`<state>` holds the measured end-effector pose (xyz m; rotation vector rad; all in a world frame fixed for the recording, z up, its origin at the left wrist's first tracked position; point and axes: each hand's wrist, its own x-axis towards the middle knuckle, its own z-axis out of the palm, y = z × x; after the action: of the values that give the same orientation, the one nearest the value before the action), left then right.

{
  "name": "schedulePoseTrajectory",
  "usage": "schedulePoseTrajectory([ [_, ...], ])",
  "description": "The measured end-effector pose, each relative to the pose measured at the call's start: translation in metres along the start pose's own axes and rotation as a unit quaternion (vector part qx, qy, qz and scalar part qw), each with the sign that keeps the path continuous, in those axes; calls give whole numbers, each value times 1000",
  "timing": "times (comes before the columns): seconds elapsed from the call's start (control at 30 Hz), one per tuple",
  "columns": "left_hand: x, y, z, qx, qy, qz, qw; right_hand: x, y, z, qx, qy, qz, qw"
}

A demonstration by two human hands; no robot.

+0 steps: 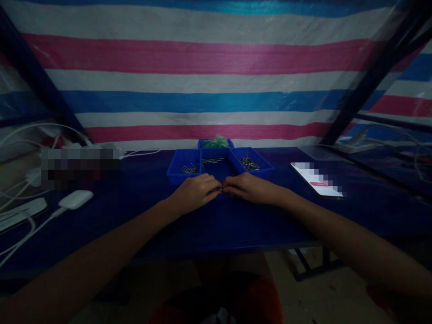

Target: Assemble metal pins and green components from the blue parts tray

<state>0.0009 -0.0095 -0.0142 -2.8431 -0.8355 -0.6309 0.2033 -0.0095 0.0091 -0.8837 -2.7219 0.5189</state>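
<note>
Two bare hands of mine, left hand (194,191) and right hand (248,186), face each other, fingers pinched closed on one small, thin, silvery metal piece (219,189) between them. Its long axis seems crosswise, hand to hand; I judge neither nearer.

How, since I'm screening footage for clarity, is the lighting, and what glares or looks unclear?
Head view: dim, the table dark; head view: phone screen shines brightly, partly pixelated; head view: small piece between left hand and right hand is too unclear to identify.
</note>
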Motion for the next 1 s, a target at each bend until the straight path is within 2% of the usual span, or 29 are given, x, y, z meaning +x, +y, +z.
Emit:
schedulePoseTrajectory([
  [0.27,-1,3,-2,-29,4,17,999,1,-1,-1,-41,-1,-20,999],
  [0.43,-1,6,-5,-68,-14,13,997,0,2,-1,-63,-3,-18,998],
  [0.57,-2,5,-5,-69,-29,-12,997,-3,2,-5,-70,-10,-22,997],
  [0.8,-1,1,1,-39,-10,-53,998,-4,0,-8,-59,-21,-30,998],
  [1.0,0,0,1,-33,-16,-72,997,-3,4,-6,-102,3,-20,995],
])
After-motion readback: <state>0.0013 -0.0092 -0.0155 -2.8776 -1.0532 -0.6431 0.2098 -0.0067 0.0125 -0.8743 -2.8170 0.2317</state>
